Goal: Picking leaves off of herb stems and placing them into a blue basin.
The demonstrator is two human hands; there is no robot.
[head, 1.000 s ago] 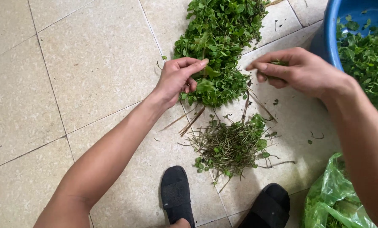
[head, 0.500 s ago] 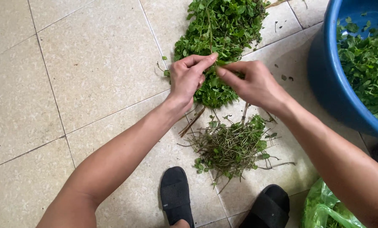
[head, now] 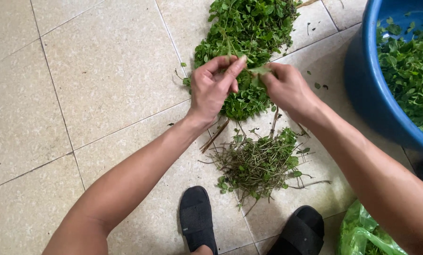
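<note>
- A leafy green sprig (head: 251, 71) is pinched between both hands, held just above the pile of unsorted herbs (head: 247, 42) on the tiled floor (head: 103, 71).
- The left hand (head: 214, 87) has its fingers closed on the sprig's stem end, thumb against forefinger.
- The right hand (head: 287, 87) grips the leafy end; its fingers curl shut around it.
- Directly below the hands lies a heap of stripped stems (head: 258, 165), a few leaves clinging to them.
- A blue tub (head: 367, 89) holding picked leaves stands to the right, near the right forearm.
- A green plastic bag (head: 362, 233) sits at the lower right, beside two black sandals (head: 197, 219).
- Risk, as I judge it: pulling too hard could tear tender leaves, or good leaves could drop onto the stem heap, since both piles lie so close together.
</note>
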